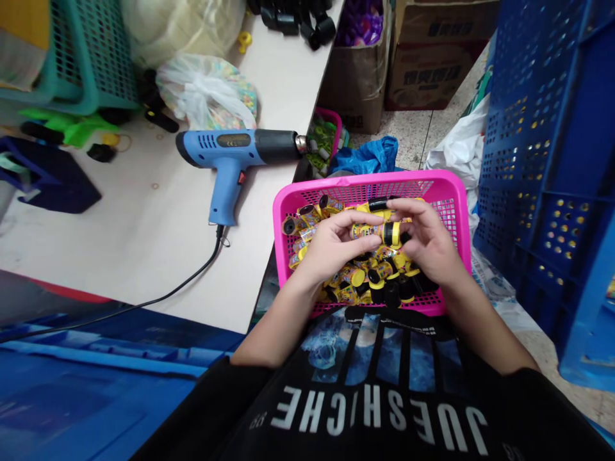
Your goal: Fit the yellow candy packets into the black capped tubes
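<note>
My left hand [336, 243] is closed on a small yellow printed bottle [368, 232], held sideways between thumb and fingers. The bottle has a black band and a yellow cap at its right end. Beside that end is my right hand [427, 240], its fingers curved and apart; whether a fingertip touches the cap is hard to see. Both hands are over a pink plastic basket [459, 211] filled with similar small yellow bottles [353, 276] with black or yellow ends. Part of the pile is hidden beneath my hands.
On the white table [192, 256] at left lies a blue heat gun [235, 150], its nozzle pointing right and its cord [192, 275] trailing left. Plastic bags [206, 93] and a green basket [103, 57] stand behind. Tall blue crates [533, 166] rise at right; cardboard boxes [437, 57] stand farther back.
</note>
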A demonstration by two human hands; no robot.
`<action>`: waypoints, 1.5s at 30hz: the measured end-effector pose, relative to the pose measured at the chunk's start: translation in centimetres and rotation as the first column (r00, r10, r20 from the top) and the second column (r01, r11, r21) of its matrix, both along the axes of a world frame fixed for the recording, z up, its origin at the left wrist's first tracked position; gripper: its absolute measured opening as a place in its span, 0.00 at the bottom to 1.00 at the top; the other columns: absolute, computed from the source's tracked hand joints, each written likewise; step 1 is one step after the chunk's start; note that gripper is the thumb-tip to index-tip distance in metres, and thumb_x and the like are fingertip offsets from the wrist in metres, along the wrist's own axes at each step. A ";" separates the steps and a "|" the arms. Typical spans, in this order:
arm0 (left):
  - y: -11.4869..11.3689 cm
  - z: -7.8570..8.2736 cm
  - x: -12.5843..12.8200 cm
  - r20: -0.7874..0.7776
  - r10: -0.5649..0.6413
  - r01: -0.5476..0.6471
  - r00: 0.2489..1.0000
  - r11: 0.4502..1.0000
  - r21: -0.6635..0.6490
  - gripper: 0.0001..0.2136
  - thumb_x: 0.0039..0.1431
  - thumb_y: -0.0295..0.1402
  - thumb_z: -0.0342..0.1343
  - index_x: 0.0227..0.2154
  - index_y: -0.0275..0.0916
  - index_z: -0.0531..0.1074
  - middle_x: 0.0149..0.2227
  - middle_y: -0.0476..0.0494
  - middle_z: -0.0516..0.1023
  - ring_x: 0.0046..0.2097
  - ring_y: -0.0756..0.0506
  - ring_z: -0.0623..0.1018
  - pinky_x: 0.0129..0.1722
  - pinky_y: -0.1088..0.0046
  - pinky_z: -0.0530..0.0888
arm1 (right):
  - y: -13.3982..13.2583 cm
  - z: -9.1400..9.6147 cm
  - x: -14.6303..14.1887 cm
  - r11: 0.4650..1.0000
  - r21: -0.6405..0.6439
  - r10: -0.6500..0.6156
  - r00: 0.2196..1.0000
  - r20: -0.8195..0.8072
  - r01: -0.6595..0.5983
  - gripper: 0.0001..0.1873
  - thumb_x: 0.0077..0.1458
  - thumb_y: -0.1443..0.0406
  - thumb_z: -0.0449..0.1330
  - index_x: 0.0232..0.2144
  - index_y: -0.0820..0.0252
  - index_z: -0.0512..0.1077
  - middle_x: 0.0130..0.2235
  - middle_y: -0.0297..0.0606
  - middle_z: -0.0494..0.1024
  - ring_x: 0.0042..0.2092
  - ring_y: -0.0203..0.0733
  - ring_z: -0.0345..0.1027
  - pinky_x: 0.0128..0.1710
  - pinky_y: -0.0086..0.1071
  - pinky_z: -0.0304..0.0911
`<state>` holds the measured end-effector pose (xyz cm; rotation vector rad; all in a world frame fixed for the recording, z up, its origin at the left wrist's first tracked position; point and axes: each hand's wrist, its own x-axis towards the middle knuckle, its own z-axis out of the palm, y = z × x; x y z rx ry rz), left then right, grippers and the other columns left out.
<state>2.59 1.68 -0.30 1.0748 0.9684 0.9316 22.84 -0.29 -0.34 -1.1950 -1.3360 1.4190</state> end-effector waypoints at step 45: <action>0.6 -0.1 -8.4 -0.629 0.209 0.145 0.748 0.874 0.463 0.18 0.69 0.42 0.52 0.57 0.41 0.62 0.56 0.35 0.70 0.59 0.39 0.72 0.60 0.59 0.69 | 1.4 -0.5 2.4 0.858 -0.190 0.458 0.541 0.705 -0.478 0.08 0.58 0.68 0.64 0.40 0.55 0.80 0.42 0.42 0.84 0.45 0.54 0.77 0.49 0.48 0.70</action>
